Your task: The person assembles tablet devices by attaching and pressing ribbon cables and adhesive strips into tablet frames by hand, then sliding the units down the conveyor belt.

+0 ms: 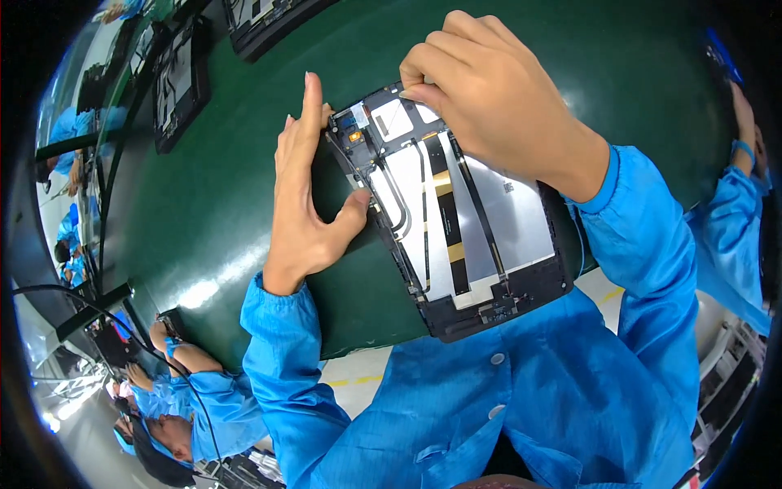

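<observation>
Two hands met at an opened tablet (521, 224)

Nearest was a blue coat (456, 407). The tablet's near end overlapped the edge of the green table (220, 175) in view, its silver plate (481, 187) and dark cables facing up. The left hand (305, 196) was spread wide, thumb against the tablet's left side. The right hand (497, 102) narrowed to a pinch at the far end; whether it gripped anything could not be told. Farther off were two similar dark devices (176, 85).

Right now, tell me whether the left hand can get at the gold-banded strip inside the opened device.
Probably yes: the left hand touches the device, and nothing covers the middle of the strip; the right hand is at the top edge.
</observation>
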`<state>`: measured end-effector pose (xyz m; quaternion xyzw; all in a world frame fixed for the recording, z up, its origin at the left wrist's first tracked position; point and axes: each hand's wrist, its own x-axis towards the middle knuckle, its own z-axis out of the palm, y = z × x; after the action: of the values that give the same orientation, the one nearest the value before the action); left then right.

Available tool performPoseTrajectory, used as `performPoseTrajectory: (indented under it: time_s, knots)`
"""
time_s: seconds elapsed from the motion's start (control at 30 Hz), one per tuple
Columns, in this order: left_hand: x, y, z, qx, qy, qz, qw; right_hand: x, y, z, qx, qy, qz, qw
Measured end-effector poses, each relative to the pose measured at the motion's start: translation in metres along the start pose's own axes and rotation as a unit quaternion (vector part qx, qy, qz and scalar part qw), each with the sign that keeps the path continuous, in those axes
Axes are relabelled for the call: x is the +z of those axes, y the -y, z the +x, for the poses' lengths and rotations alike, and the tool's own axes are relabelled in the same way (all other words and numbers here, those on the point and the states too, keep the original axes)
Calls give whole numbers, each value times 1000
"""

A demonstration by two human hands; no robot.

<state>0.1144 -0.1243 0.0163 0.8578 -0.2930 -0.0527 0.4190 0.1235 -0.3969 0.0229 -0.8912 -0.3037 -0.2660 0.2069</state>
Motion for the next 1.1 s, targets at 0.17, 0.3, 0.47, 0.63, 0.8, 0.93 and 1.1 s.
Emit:
performPoseTrajectory:
  time_s: [0.17, 0.3, 0.47, 0.63, 0.8, 0.93, 1.1]
  knots:
    - [2, -4, 0, -12, -10, -21, 1000, 0, -2, -1, -1, 18, 36, 999]
    - [1, -1, 2, -12, 7, 7, 1000, 1, 1, -2, -7, 13, 48, 999]
    - [2, -3, 2, 9, -3, 8, 1000, -1, 3, -4, 10, 30, 66, 997]
    - [2, -2, 2, 11, -14, 8, 1000, -14, 1, 0, 17, 41, 83, 996]
    - [6, -3, 3, 21, -25, 33, 999, -18, -5, -1, 1, 33, 113, 993]
    - [6, -1, 3, 30, -30, 43, 998, -11, -6, -2, -7, 37, 129, 991]
    - [7, 1, 2, 49, -40, 52, 997, -12, -5, -4, -18, 35, 97, 995]
